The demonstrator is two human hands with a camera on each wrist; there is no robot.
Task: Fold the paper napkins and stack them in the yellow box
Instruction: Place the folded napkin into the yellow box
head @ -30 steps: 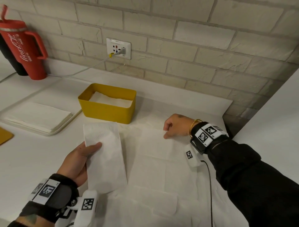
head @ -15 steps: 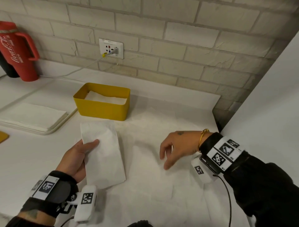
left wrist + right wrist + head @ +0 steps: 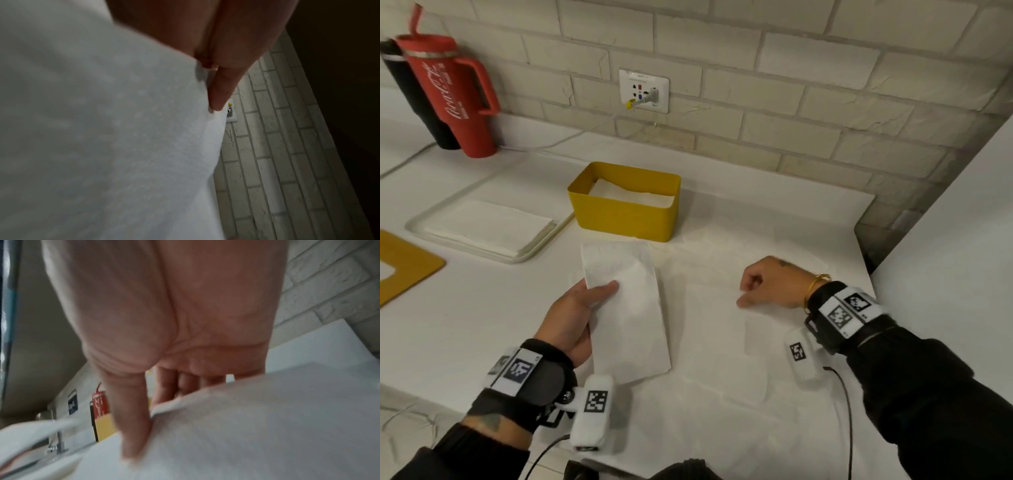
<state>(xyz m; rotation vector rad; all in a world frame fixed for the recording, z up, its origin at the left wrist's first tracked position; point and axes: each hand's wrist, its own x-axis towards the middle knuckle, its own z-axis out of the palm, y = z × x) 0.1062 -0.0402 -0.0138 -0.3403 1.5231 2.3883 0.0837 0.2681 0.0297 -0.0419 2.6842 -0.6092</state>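
Note:
My left hand (image 3: 582, 311) holds a folded white napkin (image 3: 626, 308) above the counter, thumb on top and fingers (image 3: 222, 91) underneath; the napkin (image 3: 102, 129) fills the left wrist view. The yellow box (image 3: 626, 219) stands just beyond it, with folded napkins (image 3: 633, 197) inside. An unfolded napkin (image 3: 722, 342) lies spread on the counter. My right hand (image 3: 763, 284) rests on its right part with fingers curled. In the right wrist view the thumb (image 3: 133, 426) presses on the napkin (image 3: 267, 426), whose raised edge sits between thumb and fingers.
A white tray (image 3: 530, 253) with a stack of flat napkins (image 3: 482, 229) sits left of the box. A red tumbler (image 3: 452, 96) and a socket (image 3: 643, 90) with a cable are at the brick wall. A yellow board (image 3: 404, 270) lies far left. A white panel (image 3: 945, 240) bounds the right.
My right hand left the far edge of the spread napkin, opened, moved nearer and right, and curled again on the napkin. The left hand still holds the folded napkin.

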